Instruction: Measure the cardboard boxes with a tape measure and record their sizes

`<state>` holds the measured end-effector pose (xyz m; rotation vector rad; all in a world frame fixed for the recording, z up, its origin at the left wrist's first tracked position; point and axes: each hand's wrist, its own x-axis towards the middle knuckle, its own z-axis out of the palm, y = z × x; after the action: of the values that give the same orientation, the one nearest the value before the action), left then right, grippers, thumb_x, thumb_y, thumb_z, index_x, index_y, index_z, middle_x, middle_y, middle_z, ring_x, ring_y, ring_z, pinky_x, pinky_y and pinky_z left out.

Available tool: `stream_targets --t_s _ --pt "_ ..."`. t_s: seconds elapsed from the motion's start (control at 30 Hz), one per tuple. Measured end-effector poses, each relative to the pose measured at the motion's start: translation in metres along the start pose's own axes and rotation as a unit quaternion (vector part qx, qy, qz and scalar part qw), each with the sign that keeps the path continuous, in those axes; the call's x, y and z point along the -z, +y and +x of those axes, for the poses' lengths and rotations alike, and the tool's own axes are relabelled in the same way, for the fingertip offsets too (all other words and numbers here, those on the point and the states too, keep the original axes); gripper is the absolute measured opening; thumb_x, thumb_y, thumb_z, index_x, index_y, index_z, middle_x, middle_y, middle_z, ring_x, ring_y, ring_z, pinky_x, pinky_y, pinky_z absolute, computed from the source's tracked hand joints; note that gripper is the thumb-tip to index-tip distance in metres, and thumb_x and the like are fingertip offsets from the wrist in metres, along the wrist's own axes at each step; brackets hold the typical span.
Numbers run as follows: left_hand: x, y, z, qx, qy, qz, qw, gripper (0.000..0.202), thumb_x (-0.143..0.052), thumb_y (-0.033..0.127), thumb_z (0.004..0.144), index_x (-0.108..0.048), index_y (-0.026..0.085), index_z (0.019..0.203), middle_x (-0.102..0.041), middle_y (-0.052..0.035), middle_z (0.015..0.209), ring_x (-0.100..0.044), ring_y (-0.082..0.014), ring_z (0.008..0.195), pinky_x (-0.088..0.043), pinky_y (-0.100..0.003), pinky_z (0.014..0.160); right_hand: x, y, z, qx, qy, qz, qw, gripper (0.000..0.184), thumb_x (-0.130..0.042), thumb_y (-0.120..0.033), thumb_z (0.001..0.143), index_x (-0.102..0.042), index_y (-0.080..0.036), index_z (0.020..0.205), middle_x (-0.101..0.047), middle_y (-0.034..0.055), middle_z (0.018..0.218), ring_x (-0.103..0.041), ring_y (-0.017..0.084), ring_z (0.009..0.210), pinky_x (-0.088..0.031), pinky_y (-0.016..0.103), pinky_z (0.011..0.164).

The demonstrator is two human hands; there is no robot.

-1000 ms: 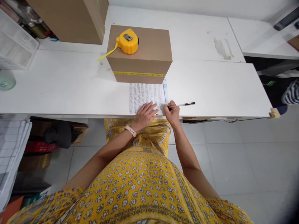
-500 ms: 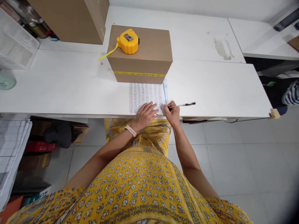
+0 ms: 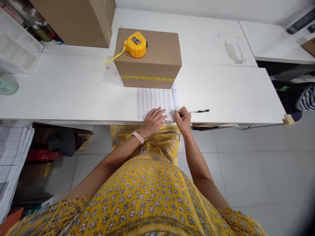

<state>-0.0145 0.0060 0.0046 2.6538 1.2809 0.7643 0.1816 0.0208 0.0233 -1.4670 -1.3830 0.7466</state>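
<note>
A sheet of paper covered in rows of small writing lies at the front edge of the white table. My left hand lies flat on its lower part, fingers spread. My right hand is closed on a pen, its tip at the sheet's right edge. Just behind the sheet stands a brown cardboard box with yellow tape along its front. A yellow tape measure rests on top of the box, its blade end hanging off to the left.
A bigger cardboard box stands at the back left, with a clear plastic bin and a pale green round object at the far left. A second white table adjoins at the right. Boxes and papers sit under the table at left.
My right hand and the pen have shifted slightly to the right along the sheet's edge. My left hand has stayed flat on the paper.
</note>
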Motion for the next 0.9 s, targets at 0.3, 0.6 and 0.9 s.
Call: stream_targets --t_s 0.3,0.6,0.9 --pt "0.0005 0.0002 0.0001 0.000 0.002 0.002 1.000 0.027 -0.066 0.029 0.098 -0.072 0.020 0.122 -0.064 -0.0120 0.145 -0.052 -0.0301 0.143 -0.043 -0.054 0.119 -0.0037 0.0015 0.0001 0.010 -0.004 -0.012 1.000 0.030 -0.061 -0.040 0.086 -0.045 -0.024 0.067 -0.040 -0.0076 0.055 -0.037 0.010 0.055 -0.030 0.027 0.056" --pt "-0.0013 -0.0006 -0.0004 -0.014 0.017 0.021 1.000 0.026 -0.065 0.030 0.099 -0.072 0.018 0.121 -0.064 -0.0113 0.144 -0.054 -0.0318 0.141 -0.044 -0.053 0.118 -0.0033 0.0017 0.0011 0.003 0.000 -0.003 1.000 0.028 -0.060 -0.037 0.085 -0.043 -0.024 0.067 -0.039 -0.0086 0.054 -0.036 0.010 0.053 -0.029 0.027 0.055" --pt "-0.0004 -0.0002 -0.0006 -0.017 0.020 0.019 0.999 0.027 -0.065 0.029 0.098 -0.072 0.019 0.122 -0.064 -0.0125 0.144 -0.053 -0.0302 0.142 -0.044 -0.053 0.118 -0.0024 0.0026 0.0014 0.007 -0.003 0.005 1.000 0.027 -0.060 -0.037 0.085 -0.043 -0.024 0.069 -0.039 -0.0085 0.055 -0.036 0.010 0.054 -0.029 0.027 0.055"
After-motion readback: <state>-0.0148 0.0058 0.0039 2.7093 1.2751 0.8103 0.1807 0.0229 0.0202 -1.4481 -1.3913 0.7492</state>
